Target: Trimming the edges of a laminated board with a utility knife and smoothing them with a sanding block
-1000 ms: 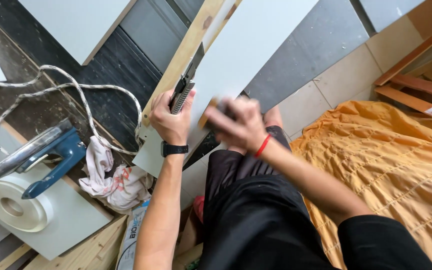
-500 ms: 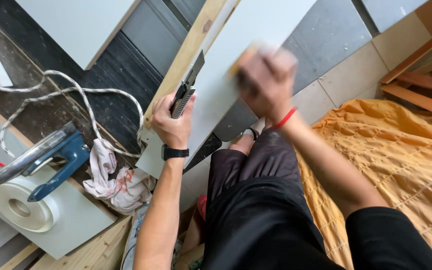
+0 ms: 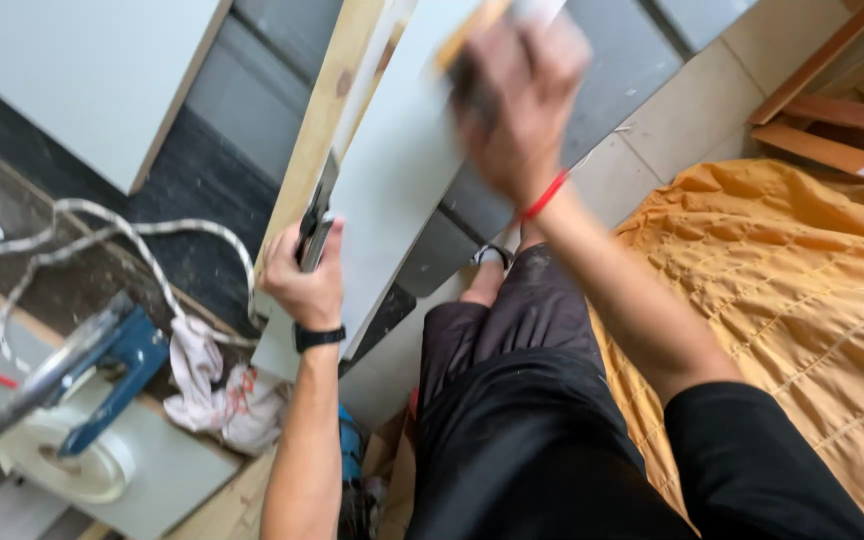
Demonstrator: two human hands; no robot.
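Left hand (image 3: 304, 280) curls its fingers around the white panel (image 3: 392, 190) and a metal clamp (image 3: 314, 228) at centre frame. Right hand (image 3: 517, 95), blurred at top, seemingly presses closed fingers on a wooden block (image 3: 467, 25). A blue power saw (image 3: 102, 365) and rag (image 3: 217, 385) lie lower left.

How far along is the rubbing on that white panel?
Done: can't tell; no finished patch stands out on the white panel. In hand: the left hand steadies the panel at its wooden edge strip, beside a dark metal tool. The right hand, blurred, presses a small block near the panel's far end. Left: unclear; the surface looks uniform.
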